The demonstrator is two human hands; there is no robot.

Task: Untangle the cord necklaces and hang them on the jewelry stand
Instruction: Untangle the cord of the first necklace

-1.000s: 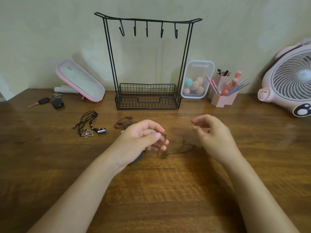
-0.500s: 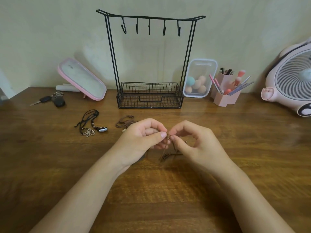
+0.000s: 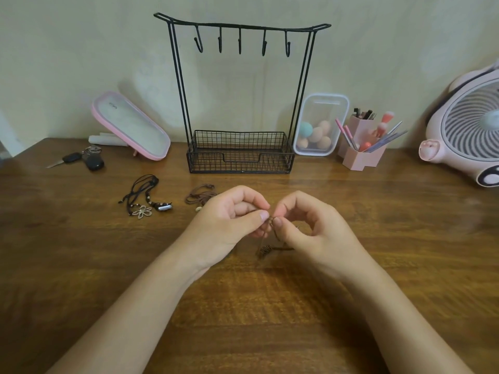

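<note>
My left hand (image 3: 229,222) and my right hand (image 3: 310,230) meet over the middle of the wooden table, both pinching a thin brown cord necklace (image 3: 267,248). Its small coiled pendant dangles just below my fingertips, close to the tabletop. A black cord necklace (image 3: 145,198) with beads and a metal flower pendant lies to the left. A second brown cord (image 3: 199,197) is bunched behind my left hand, partly hidden by it. The black wire jewelry stand (image 3: 240,155) stands at the back; its several hooks hang bare.
A pink-framed mirror (image 3: 129,125) leans at the back left, with car keys (image 3: 83,159) in front of it. Right of the stand sit a clear box of sponges (image 3: 320,125), a pink brush holder (image 3: 361,147) and a pink fan (image 3: 467,130).
My right hand moved left from open air and closed on the cord that my left hand holds. The camera view shifted slightly downward.
</note>
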